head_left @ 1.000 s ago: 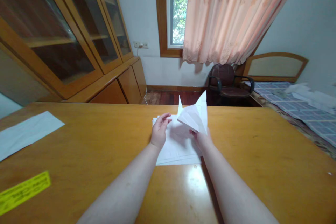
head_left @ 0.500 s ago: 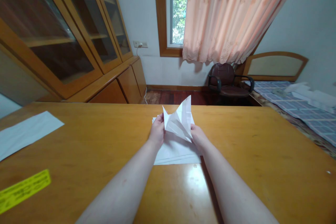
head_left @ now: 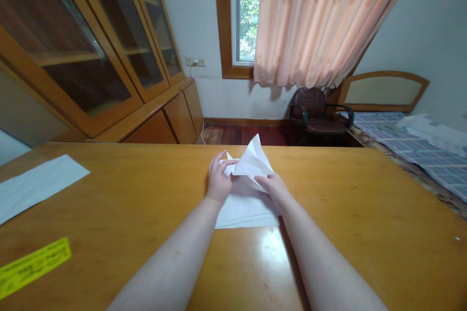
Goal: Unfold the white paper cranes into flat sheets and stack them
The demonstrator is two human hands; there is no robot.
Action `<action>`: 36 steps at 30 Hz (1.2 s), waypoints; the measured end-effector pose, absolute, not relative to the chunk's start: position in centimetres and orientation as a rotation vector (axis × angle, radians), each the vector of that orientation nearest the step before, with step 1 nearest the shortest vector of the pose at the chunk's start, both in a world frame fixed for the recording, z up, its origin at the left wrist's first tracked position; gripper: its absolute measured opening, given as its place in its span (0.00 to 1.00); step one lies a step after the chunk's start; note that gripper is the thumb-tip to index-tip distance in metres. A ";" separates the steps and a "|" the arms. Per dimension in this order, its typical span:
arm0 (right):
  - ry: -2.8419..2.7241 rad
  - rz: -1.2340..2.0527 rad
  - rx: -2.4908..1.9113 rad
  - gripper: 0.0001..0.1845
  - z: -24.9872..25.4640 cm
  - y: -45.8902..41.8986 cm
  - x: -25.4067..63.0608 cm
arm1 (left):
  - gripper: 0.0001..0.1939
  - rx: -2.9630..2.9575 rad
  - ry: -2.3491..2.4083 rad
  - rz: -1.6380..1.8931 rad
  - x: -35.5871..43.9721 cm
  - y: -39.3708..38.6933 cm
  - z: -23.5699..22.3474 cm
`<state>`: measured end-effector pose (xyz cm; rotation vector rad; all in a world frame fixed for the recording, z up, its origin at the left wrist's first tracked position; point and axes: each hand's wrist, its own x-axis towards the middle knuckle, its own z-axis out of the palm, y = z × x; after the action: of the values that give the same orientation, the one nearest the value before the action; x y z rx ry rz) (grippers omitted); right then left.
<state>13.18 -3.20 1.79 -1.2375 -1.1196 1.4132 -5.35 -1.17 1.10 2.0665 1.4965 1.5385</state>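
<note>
A partly folded piece of white paper (head_left: 251, 160) is held between my two hands, with a pointed flap standing up towards the far edge of the table. My left hand (head_left: 220, 177) grips its left side, fingers curled over the paper. On the right side, my right hand (head_left: 274, 185) pinches it, the thumb on top and the other fingers mostly hidden. Beneath the hands, a small stack of white sheets (head_left: 248, 211) lies flat on the wooden table (head_left: 153, 194).
Another white sheet (head_left: 36, 184) lies at the table's left, with a yellow printed strip (head_left: 34, 267) nearer me. Beyond the table are a glass-door cabinet (head_left: 109, 34), a brown armchair (head_left: 317, 112) and a bed (head_left: 397, 131) at the right.
My left hand has moved up and over the paper's left side. The folded paper has tilted, its tall flap shifting slightly left. My right thumb now shows on top.
</note>
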 end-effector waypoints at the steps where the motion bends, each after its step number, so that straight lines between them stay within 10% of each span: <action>1: -1.124 1.382 -1.246 0.20 1.5 -3.0 13.2 | 0.09 2.096 1.523 1.533 -5.4 -1.1 1.2; 17: -1.010 0.896 -1.412 0.14 1.0 -2.5 13.9 | 0.03 1.941 1.689 1.375 -4.7 -1.5 1.2; 26: -1.283 0.874 -1.395 0.16 0.7 -2.7 13.5 | 0.27 1.988 1.984 1.245 -3.8 -2.0 1.0; 36: -1.478 0.876 -1.350 0.11 0.6 -3.0 13.3 | 0.19 1.451 1.899 1.485 -4.8 -0.9 0.8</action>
<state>13.26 -3.01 0.61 -1.3501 -1.4785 0.8762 -4.76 -0.93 0.85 1.4506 1.8987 1.4854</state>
